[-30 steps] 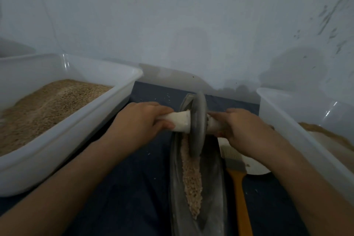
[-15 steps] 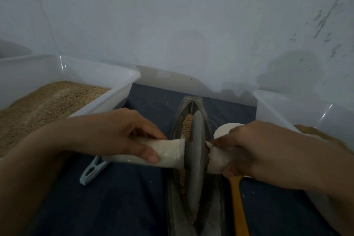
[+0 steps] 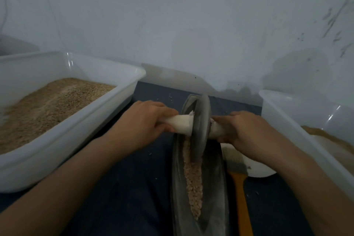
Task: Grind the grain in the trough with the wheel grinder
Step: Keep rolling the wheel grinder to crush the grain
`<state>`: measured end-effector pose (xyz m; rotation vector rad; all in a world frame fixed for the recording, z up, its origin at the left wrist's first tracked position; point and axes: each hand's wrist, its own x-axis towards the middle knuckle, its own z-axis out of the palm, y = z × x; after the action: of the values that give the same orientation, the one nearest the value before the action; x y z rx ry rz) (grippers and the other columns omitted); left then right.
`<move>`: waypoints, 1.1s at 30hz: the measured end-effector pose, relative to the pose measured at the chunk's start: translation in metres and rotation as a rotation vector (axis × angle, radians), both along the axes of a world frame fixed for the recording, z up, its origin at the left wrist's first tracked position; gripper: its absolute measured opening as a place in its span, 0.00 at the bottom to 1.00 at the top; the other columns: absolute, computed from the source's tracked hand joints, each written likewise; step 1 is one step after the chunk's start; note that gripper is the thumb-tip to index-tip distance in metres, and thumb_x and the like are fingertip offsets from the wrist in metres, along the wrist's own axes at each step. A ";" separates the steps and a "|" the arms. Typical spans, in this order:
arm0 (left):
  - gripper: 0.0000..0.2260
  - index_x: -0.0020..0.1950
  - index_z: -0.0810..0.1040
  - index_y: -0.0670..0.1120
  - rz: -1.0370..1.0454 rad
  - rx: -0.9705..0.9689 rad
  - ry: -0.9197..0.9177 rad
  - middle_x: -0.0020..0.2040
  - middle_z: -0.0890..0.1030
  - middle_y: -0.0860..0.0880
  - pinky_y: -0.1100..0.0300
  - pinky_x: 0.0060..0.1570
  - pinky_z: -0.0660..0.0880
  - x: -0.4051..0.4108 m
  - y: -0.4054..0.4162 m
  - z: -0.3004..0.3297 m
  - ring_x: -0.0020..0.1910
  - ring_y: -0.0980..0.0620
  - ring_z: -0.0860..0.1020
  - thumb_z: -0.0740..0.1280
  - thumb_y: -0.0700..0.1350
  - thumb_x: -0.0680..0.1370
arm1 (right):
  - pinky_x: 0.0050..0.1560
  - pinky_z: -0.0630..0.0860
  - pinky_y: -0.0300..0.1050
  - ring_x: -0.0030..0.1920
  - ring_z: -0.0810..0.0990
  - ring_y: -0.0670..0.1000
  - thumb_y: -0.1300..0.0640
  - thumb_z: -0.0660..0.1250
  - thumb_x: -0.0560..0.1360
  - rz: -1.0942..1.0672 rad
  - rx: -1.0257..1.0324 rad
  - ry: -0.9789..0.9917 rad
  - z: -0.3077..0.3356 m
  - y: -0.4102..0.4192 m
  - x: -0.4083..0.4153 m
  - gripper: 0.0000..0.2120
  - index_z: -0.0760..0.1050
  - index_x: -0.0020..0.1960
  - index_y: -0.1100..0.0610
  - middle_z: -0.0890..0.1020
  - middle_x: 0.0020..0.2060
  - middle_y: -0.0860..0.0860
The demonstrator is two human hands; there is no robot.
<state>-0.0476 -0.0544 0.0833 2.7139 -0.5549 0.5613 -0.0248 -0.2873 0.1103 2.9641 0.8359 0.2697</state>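
**Wheel at far end of trough**

Head view: wheel grinder point(image 3: 200, 128) upright in trough point(image 3: 216, 188), far end. Left hand point(image 3: 145, 120) & right hand point(image 3: 243, 128) wrapped round white axle, either side of wheel. Grain point(image 3: 193, 182) strung nearer along trough, behind wheel.

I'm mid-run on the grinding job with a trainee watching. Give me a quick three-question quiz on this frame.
1. True or false: both hands grip the wheel grinder's white axle.
2. Which lies right of the trough? A) brush B) knife C) cup
3. Where is the wheel: near end or far end of the trough?

Key: 1 true: left hand, right hand. 2 A. 3 far end; grain lies exposed nearer the person.
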 end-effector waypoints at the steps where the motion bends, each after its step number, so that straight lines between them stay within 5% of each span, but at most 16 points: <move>1: 0.18 0.63 0.76 0.55 -0.044 -0.033 0.075 0.56 0.80 0.56 0.63 0.56 0.68 -0.003 0.005 0.004 0.56 0.57 0.76 0.70 0.51 0.73 | 0.49 0.66 0.39 0.58 0.73 0.49 0.48 0.64 0.76 0.022 -0.046 0.037 0.006 0.000 -0.006 0.25 0.63 0.71 0.41 0.76 0.57 0.49; 6: 0.15 0.56 0.77 0.66 -0.386 -0.130 0.510 0.50 0.80 0.66 0.71 0.49 0.72 -0.024 0.028 0.027 0.49 0.66 0.78 0.68 0.60 0.70 | 0.37 0.67 0.32 0.41 0.74 0.38 0.42 0.68 0.71 0.120 -0.067 0.260 0.034 -0.007 -0.046 0.19 0.72 0.61 0.39 0.77 0.40 0.39; 10: 0.14 0.54 0.77 0.67 -0.391 -0.140 0.625 0.51 0.80 0.66 0.73 0.50 0.71 -0.027 0.029 0.032 0.50 0.67 0.78 0.68 0.60 0.68 | 0.37 0.65 0.32 0.39 0.73 0.35 0.40 0.67 0.71 0.132 -0.027 0.294 0.037 -0.009 -0.051 0.21 0.71 0.63 0.37 0.75 0.38 0.37; 15: 0.12 0.56 0.78 0.63 -0.064 -0.091 0.359 0.49 0.81 0.60 0.67 0.48 0.71 -0.012 0.013 0.017 0.47 0.65 0.77 0.67 0.56 0.73 | 0.52 0.68 0.38 0.60 0.73 0.47 0.50 0.65 0.76 0.014 -0.014 0.143 0.013 -0.002 -0.018 0.25 0.61 0.71 0.38 0.75 0.61 0.47; 19: 0.14 0.61 0.78 0.53 0.119 -0.055 -0.007 0.55 0.81 0.50 0.54 0.55 0.71 -0.002 -0.007 -0.002 0.54 0.50 0.78 0.66 0.51 0.76 | 0.52 0.65 0.41 0.59 0.69 0.50 0.58 0.61 0.78 -0.074 0.039 -0.041 -0.009 0.001 0.006 0.30 0.54 0.74 0.41 0.72 0.58 0.51; 23: 0.17 0.64 0.76 0.52 0.078 -0.004 -0.063 0.57 0.80 0.51 0.57 0.58 0.68 0.001 -0.005 -0.007 0.56 0.51 0.77 0.66 0.51 0.76 | 0.50 0.65 0.41 0.58 0.68 0.50 0.57 0.61 0.78 -0.042 0.013 -0.090 -0.011 0.000 0.006 0.29 0.54 0.75 0.43 0.72 0.57 0.50; 27: 0.14 0.57 0.77 0.61 -0.111 -0.085 0.215 0.51 0.81 0.61 0.75 0.46 0.67 -0.008 0.013 0.009 0.48 0.68 0.76 0.70 0.54 0.72 | 0.44 0.64 0.38 0.56 0.74 0.48 0.50 0.64 0.77 0.041 -0.086 0.054 0.010 0.001 -0.014 0.23 0.64 0.70 0.41 0.77 0.55 0.49; 29: 0.11 0.53 0.78 0.65 -0.273 -0.090 0.396 0.49 0.81 0.64 0.74 0.48 0.69 -0.016 0.022 0.019 0.48 0.69 0.76 0.69 0.59 0.72 | 0.47 0.71 0.39 0.51 0.77 0.46 0.48 0.67 0.74 0.075 -0.092 0.159 0.022 0.000 -0.030 0.18 0.71 0.63 0.40 0.79 0.51 0.46; 33: 0.18 0.60 0.74 0.64 -0.431 -0.049 0.627 0.53 0.80 0.64 0.66 0.51 0.72 -0.026 0.030 0.029 0.52 0.64 0.78 0.67 0.63 0.71 | 0.45 0.73 0.36 0.44 0.77 0.41 0.41 0.67 0.71 0.123 -0.059 0.279 0.037 -0.007 -0.051 0.16 0.74 0.58 0.40 0.80 0.44 0.44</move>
<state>-0.0734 -0.0245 0.1127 2.4149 -0.8809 -0.3677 -0.0760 -0.2938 0.1477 2.9399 1.0351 -0.1672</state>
